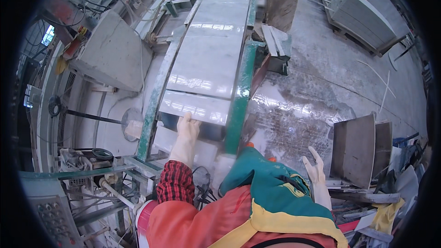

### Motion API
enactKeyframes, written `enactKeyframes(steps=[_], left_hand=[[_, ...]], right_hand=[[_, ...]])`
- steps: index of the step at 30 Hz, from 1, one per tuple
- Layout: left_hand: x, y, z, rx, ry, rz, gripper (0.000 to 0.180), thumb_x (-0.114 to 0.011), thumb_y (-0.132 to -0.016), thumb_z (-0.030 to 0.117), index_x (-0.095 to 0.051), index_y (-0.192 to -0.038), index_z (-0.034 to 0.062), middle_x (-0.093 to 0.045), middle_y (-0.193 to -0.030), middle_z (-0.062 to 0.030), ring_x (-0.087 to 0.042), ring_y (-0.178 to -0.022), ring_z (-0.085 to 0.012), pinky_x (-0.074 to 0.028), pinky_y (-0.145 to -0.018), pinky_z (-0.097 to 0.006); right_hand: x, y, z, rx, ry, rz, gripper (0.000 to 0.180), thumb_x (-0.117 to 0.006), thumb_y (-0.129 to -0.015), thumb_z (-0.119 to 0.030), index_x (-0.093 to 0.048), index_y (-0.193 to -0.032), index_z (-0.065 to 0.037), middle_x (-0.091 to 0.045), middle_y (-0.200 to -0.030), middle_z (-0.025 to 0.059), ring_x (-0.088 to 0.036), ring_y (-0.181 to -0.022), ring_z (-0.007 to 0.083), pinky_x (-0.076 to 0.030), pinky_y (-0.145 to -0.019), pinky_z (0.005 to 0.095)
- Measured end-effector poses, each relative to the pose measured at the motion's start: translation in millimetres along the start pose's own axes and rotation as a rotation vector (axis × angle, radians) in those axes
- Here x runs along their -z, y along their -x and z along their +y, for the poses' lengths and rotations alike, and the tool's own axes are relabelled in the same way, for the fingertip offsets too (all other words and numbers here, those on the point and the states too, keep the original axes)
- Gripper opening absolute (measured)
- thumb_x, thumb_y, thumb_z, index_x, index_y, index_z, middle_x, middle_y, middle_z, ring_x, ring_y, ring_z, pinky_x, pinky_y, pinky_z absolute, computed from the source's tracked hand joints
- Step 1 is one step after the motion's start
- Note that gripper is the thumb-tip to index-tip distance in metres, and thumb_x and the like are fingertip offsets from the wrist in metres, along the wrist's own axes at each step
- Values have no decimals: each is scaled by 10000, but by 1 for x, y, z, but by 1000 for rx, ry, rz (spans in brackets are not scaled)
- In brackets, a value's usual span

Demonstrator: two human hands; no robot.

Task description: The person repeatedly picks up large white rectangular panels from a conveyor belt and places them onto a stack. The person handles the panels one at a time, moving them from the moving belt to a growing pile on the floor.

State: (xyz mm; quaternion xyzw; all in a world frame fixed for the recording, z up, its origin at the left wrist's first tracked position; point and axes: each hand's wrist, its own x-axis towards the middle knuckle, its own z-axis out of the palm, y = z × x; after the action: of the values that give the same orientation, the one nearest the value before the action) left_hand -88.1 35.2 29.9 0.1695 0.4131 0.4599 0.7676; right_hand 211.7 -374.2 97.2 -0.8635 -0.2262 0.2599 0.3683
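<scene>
Left hand's (pixel 187 128) fingers hidden under slab (pixel 195 107) edge.

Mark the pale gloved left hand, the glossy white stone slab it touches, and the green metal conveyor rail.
Left hand (pixel 187 131), head view, glove back.
White slab (pixel 195 106), head view, near end.
Green rail (pixel 241 96), head view, right-side rail.

Bright daylight, glare on wet floor (pixel 294 110) and slab (pixel 206 64); fisheye bending, dark vignetted rim.

Left hand (pixel 187 128) extended forward; right hand (pixel 316 171) open, fingers spread.
</scene>
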Motion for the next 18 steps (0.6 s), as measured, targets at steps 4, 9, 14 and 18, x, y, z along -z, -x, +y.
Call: enactKeyframes(steps=[4,9,14,18], left_hand=[[-3,-8,-1,-9,7,-13,390,-407,-966,26,-372,-1355,39,-497,-1277,-202,-555,-1134,-367,-488,-938,-560],[-8,-19,-2,27,-37,96,363,-419,-965,37,-382,-1324,1,-501,-1257,-217,-562,-1114,-369,-500,-935,-556],[-12,-14,10,76,-324,128,300,-456,-994,147,-455,-1193,-78,-564,-1156,-240,-611,-1024,-353,-536,-921,-464],[-22,-12,28,187,-821,283,433,-570,-936,311,-506,-1088,-89,-613,-976,-201,-652,-793,-282,-590,-724,-340]], right_hand=[[-2,-6,-5,13,17,-2,526,-707,-808,-188,-576,-1298,-48,-590,-1299,176,-538,-1234,306,-402,-1048,371],[-8,-13,1,28,20,-42,520,-706,-807,-188,-580,-1291,-47,-589,-1300,176,-538,-1238,301,-404,-1049,367],[-16,-19,2,32,-24,-99,521,-709,-805,-197,-585,-1288,-50,-586,-1308,174,-531,-1247,300,-393,-1057,364],[-12,-15,-3,-11,-11,-105,523,-706,-813,-221,-584,-1292,-49,-583,-1313,172,-524,-1256,295,-379,-1068,364]])
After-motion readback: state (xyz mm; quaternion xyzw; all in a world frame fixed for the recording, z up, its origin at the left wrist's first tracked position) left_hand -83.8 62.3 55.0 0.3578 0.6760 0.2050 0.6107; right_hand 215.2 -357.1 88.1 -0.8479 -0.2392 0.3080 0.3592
